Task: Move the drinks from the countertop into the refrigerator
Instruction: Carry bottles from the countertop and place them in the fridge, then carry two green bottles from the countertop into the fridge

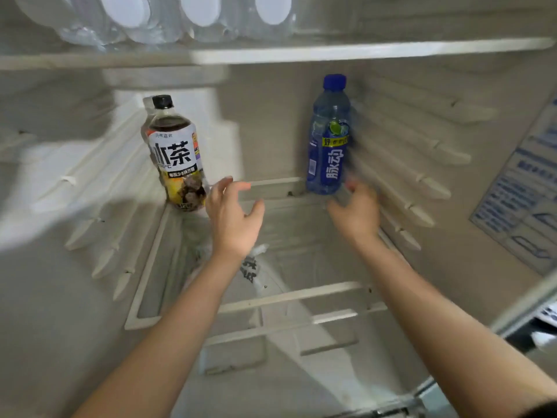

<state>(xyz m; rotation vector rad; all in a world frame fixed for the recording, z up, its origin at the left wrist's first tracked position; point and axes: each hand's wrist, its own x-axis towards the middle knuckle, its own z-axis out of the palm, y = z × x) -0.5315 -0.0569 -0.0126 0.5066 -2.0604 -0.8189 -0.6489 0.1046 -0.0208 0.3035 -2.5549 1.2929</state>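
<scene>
Inside an open fridge point(271, 122), probably in a home kitchen: white walls with ribbed rails point(422, 182), a shelf point(361, 51) bearing water bottles point(126, 13), a printed sticker point(518, 200) far right.

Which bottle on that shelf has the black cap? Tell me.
The tea bottle at the back left: white label, dark drink. The blue bottle at back right has a blue cap.

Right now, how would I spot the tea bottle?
Inside the fridge, find the glass shelf below the clear bottles. The tea bottle stands in its back left corner. Unlike the blue bottle at right, it has a black cap and white label.
</scene>
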